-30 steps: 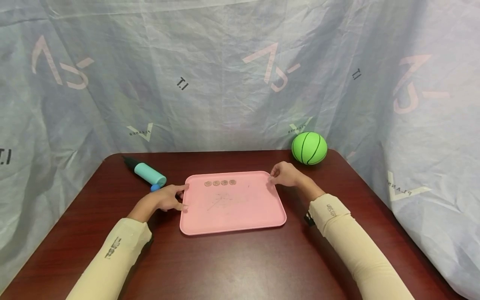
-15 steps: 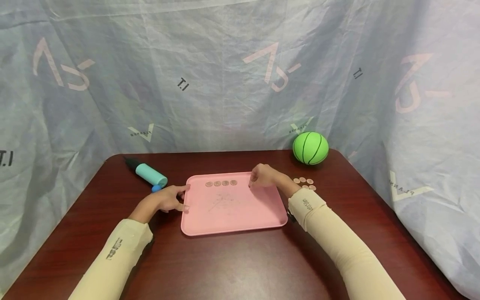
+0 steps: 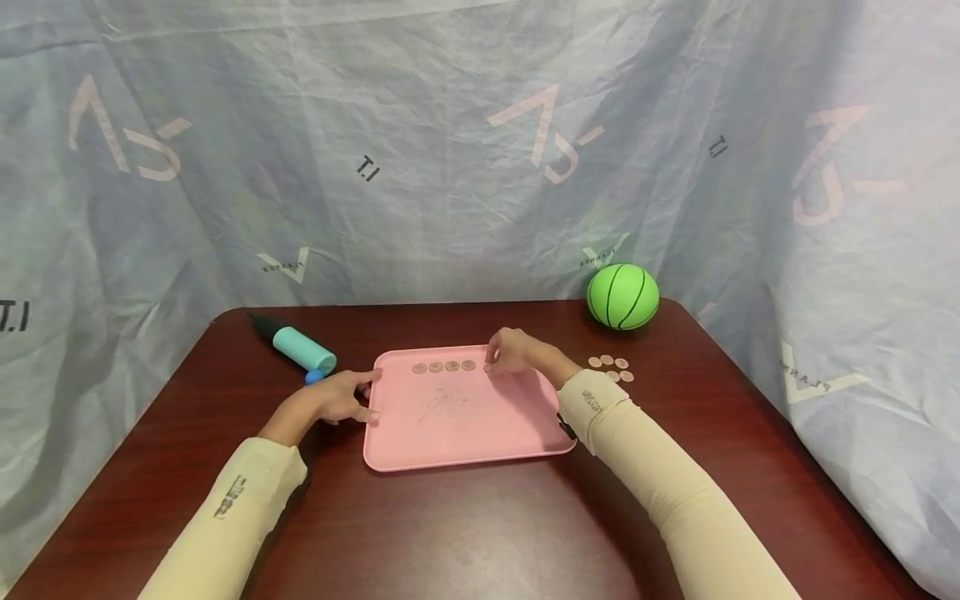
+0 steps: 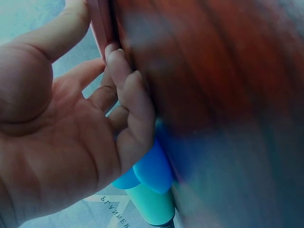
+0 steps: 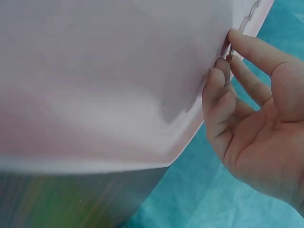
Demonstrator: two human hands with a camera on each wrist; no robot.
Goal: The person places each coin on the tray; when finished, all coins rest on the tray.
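A pink tray [image 3: 465,425] lies on the table, with a row of several coins [image 3: 444,366] along its far side. My right hand [image 3: 510,352] is over the tray, just right of that row. Between its thumb and fingertips it pinches a coin [image 5: 231,52], held right at the tray's surface. My left hand [image 3: 337,396] holds the tray's left edge, thumb and index finger spread over the rim. In the left wrist view, the other fingers [image 4: 130,95] of this hand bend against the rim's outer side.
Several more coins [image 3: 609,362] lie on the dark red table [image 3: 450,533] to the right, in front of a green ball [image 3: 623,297]. Behind my left hand lies a turquoise cylinder [image 3: 303,349] with a black tapered end and a blue rounded piece [image 3: 314,377]. Grey sheeting [image 3: 420,217] hangs behind.
My right hand has moved left from the tray's right edge to the end of the coin row, uncovering the coins on the table. My left hand has stayed on the tray's edge.
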